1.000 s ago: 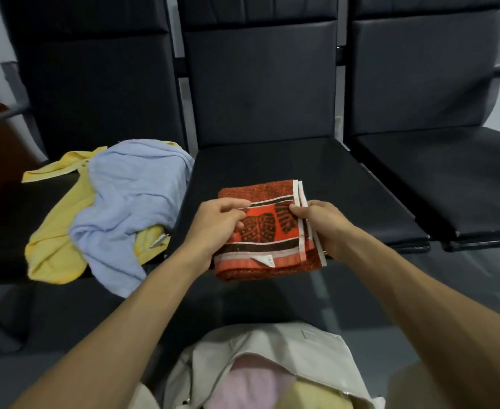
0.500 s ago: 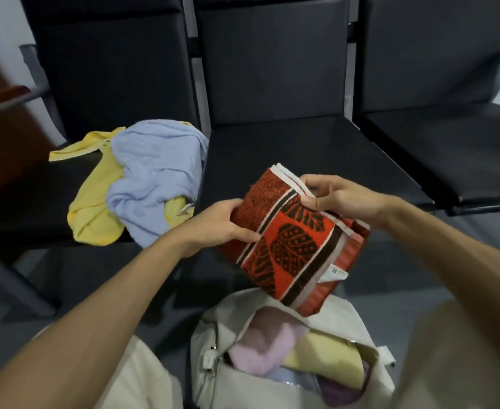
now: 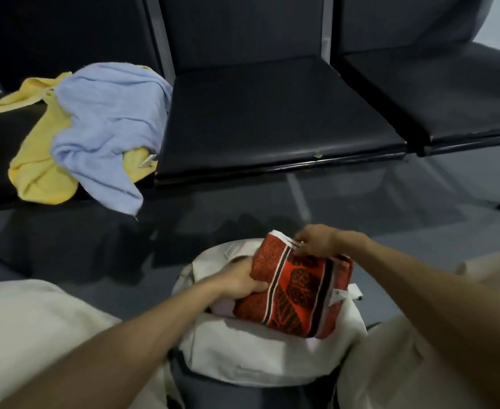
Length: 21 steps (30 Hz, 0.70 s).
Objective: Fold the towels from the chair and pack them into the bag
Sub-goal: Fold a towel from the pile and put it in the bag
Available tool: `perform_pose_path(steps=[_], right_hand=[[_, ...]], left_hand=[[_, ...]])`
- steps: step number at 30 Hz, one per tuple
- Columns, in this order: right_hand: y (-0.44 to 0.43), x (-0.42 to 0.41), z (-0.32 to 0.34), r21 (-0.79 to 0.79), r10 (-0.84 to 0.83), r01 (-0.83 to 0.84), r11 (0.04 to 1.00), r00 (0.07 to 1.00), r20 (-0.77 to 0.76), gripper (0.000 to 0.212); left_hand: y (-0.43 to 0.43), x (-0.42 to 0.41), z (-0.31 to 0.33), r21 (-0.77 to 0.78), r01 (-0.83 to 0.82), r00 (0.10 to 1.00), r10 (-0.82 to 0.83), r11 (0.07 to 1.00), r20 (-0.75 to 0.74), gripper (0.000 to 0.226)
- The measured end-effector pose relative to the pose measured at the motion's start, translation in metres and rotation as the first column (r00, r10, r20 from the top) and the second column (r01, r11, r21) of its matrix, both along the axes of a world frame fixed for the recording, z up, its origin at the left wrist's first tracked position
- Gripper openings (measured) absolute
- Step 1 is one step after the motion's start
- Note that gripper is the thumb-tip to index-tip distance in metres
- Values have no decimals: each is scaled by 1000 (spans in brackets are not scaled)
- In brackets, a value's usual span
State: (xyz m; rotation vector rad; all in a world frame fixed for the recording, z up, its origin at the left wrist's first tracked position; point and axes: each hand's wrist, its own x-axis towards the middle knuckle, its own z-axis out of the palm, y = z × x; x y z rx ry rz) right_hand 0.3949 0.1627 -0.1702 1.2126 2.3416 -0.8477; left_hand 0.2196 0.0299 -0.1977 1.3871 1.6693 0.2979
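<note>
Low at centre frame, the left hand [image 3: 239, 283] grips the folded red towel [image 3: 296, 290] by its left side, and the right hand [image 3: 316, 240] pinches its top corner. Earlier held above the bag [image 3: 242, 349], it now sits in the bag's mouth.

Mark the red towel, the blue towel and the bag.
red towel [image 3: 298, 290]: head view, middle of its leaf pattern.
blue towel [image 3: 104, 116]: head view, middle of the crumpled cloth.
bag [image 3: 257, 349]: head view, near wall below the opening.
</note>
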Motion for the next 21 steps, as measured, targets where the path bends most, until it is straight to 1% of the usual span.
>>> perform_pose_path(steps=[1, 2, 5, 6, 7, 9, 10, 11, 12, 13, 15, 16, 18, 19, 21], right_hand=[[-3, 1, -12, 59, -18, 18, 998, 1000, 8, 24], [-6, 2, -22, 92, -42, 43, 995, 999, -11, 30], [-16, 4, -39, 156, -76, 83, 984, 996, -54, 37], [-20, 6, -42, 220, -63, 78, 972, 995, -72, 39], [-26, 8, -42, 329, -24, 57, 942, 994, -103, 39], [-43, 10, -43, 584, 151, -14, 812, 971, -187, 30], [-53, 11, -43, 645, 237, -38, 763, 945, -224, 25], [-64, 12, -41, 646, 302, -86, 758, 925, -231, 21], [-76, 12, -41, 605, 347, -151, 782, 911, -221, 18], [-87, 14, -44, 540, 377, -231, 809, 909, -176, 21], [-104, 20, -57, 419, 417, -374, 827, 909, -12, 34], [-110, 24, -64, 388, 415, -393, 834, 909, 30, 41], [-115, 29, -75, 354, 368, -352, 866, 929, 24, 52], [-116, 30, -79, 357, 343, -324, 876, 939, 11, 57], [-114, 27, -84, 381, 305, -284, 880, 952, 4, 69]], left_hand=[[-6, 9, -18, 28, -16, 998, 18, 999, -62, 47], [-12, 17, -33, 53, -31, 996, 35, 998, -87, 49], [-18, 27, -58, 162, -50, 989, 71, 985, -130, 56], [-15, 27, -60, 165, -69, 986, 93, 984, -141, 56], [-12, 27, -59, 156, -94, 982, 118, 983, -149, 57], [-6, 29, -61, 125, -127, 970, 150, 984, -193, 58], [-4, 30, -62, 124, -123, 963, 148, 985, -223, 57], [-3, 31, -62, 133, -108, 957, 139, 985, -254, 54], [-2, 32, -61, 132, -97, 951, 131, 986, -280, 53], [-3, 32, -60, 132, -94, 947, 130, 987, -293, 53], [-5, 29, -56, 113, -125, 958, 149, 986, -244, 58], [-7, 28, -53, 114, -143, 965, 164, 983, -206, 56], [-17, 25, -48, 133, -150, 969, 173, 980, -177, 45], [-25, 23, -46, 143, -138, 967, 165, 980, -195, 37], [-41, 17, -45, 167, -103, 949, 147, 981, -278, 25]])
